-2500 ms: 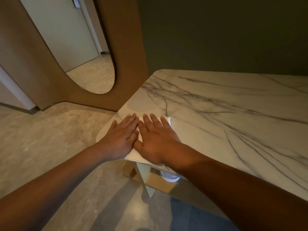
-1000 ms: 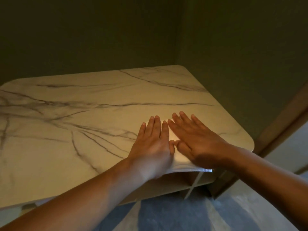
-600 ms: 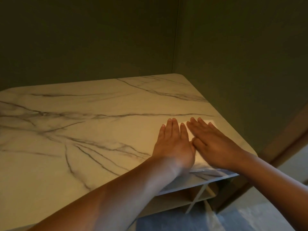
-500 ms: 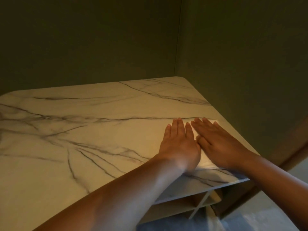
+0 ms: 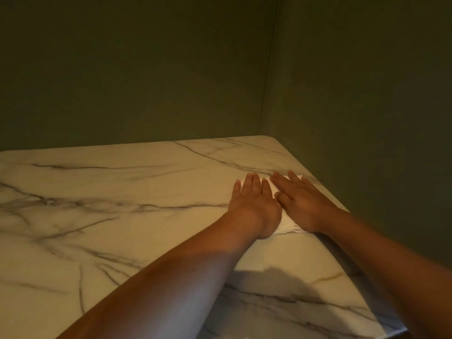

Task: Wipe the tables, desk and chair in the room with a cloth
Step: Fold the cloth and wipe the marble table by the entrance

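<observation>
Smooth, faintly glossy marble-look table (image 5: 122,228), soft white cloth (image 5: 289,222), matt dark green wall (image 5: 146,69).

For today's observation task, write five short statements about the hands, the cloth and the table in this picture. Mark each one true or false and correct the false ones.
1. The left hand and the right hand lie side by side, flat on a white cloth. True.
2. The table has a pale marble-patterned top with dark veins. True.
3. The cloth lies by the table's left edge. False: it lies by the right edge, towards the far corner.
4. The right hand grips a spray bottle. False: it presses the cloth with straight fingers and holds nothing.
5. The wall behind the table is dark green. True.
</observation>
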Demonstrator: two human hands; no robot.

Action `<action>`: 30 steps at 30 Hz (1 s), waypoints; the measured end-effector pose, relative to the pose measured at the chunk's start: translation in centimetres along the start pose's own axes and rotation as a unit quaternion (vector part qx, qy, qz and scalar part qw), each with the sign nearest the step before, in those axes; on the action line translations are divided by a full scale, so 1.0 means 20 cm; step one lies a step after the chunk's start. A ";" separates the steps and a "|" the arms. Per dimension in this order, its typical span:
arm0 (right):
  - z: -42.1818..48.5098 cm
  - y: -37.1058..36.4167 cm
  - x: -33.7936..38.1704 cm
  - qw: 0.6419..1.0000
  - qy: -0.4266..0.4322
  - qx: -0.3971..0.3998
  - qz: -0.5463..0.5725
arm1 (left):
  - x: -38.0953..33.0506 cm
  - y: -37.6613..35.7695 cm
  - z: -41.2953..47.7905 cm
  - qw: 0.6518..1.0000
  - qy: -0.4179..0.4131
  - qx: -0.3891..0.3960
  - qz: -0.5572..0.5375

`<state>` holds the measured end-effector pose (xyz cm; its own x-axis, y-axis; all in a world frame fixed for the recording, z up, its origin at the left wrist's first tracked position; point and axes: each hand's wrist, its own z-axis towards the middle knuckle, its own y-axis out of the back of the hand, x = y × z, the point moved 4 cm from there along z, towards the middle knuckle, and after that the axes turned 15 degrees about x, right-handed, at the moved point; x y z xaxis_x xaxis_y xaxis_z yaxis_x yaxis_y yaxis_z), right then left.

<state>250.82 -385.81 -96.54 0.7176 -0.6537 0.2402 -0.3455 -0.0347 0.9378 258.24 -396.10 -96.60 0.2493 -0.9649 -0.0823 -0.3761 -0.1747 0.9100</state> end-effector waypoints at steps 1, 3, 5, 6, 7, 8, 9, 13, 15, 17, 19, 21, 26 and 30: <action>0.04 0.01 0.00 1.000 -0.001 -0.003 0.000 | 0.02 0.02 0.03 1.000 0.001 -0.001 -0.002; 0.11 0.03 -0.01 1.000 0.000 -0.008 0.000 | 0.05 0.05 0.09 1.000 0.003 -0.002 -0.005; 0.19 0.06 -0.02 1.000 0.005 -0.010 -0.001 | 0.08 0.07 0.15 1.000 0.006 -0.004 -0.007; 0.23 0.07 -0.02 1.000 0.007 -0.010 -0.002 | 0.10 0.09 0.18 1.000 0.007 -0.006 -0.007; 0.27 0.08 -0.02 1.000 0.008 -0.008 -0.004 | 0.12 0.11 0.21 1.000 0.009 -0.005 -0.006; 0.31 0.09 -0.02 1.000 0.009 -0.007 -0.006 | 0.14 0.12 0.24 1.000 0.010 -0.004 -0.007; 0.34 0.10 -0.02 1.000 0.010 -0.005 -0.007 | 0.16 0.14 0.26 1.000 0.011 -0.002 -0.007; 0.50 0.13 0.00 1.000 0.010 0.001 -0.012 | 0.27 0.19 0.37 1.000 0.020 -0.002 0.002; 0.57 0.14 0.04 1.000 0.009 0.002 -0.015 | 0.34 0.21 0.40 1.000 0.018 -0.006 0.000; 0.63 0.15 0.08 1.000 0.009 0.003 -0.023 | 0.41 0.22 0.42 1.000 0.015 -0.010 -0.006; 0.67 0.15 0.12 0.999 0.009 0.005 -0.033 | 0.47 0.23 0.43 1.000 0.015 -0.015 -0.008; 0.70 0.15 0.16 0.999 0.008 0.004 -0.039 | 0.52 0.23 0.44 1.000 0.014 -0.020 -0.011; 0.77 0.13 0.29 0.999 0.009 0.005 -0.037 | 0.67 0.24 0.41 1.000 0.010 -0.025 -0.014; 0.83 0.11 0.46 0.999 0.019 0.007 -0.043 | 0.84 0.23 0.34 1.000 0.019 -0.020 -0.015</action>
<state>246.60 -404.41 -96.46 0.7671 -0.6192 0.1678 -0.2893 -0.1005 0.9519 254.67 -414.50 -96.53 0.2938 -0.9512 -0.0947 -0.3317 -0.1944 0.9231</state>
